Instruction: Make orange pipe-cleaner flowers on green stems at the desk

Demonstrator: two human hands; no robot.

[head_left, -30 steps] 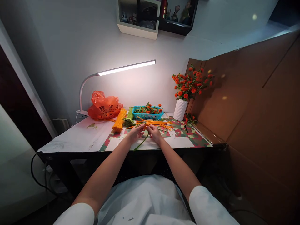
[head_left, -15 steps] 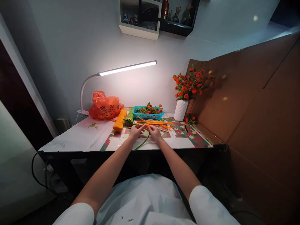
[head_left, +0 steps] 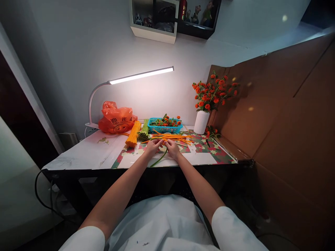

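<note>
My left hand (head_left: 153,147) and my right hand (head_left: 172,148) meet above the front part of the table, their fingertips pinched together. Between them is a green pipe cleaner (head_left: 160,159), which arcs over the left fingers and hangs down in a curve toward the table's front edge. A small bit of orange shows at the fingertips; its shape is too small to make out. Just behind the hands lie several loose orange pipe cleaners (head_left: 183,137). A thick orange bundle of pipe cleaners (head_left: 133,134) and a green bundle (head_left: 143,135) lie to the left.
A blue basket (head_left: 165,130) holds small orange flowers on green stems. Behind, right, stands a white ribbed vase (head_left: 201,122) of orange flowers (head_left: 213,91). A red plastic bag (head_left: 117,118) sits by the lamp (head_left: 141,75). Cardboard (head_left: 277,104) walls the right side.
The view has shifted very slightly. Both hands keep the same pinch on the green pipe cleaner, with hardly any visible movement.
</note>
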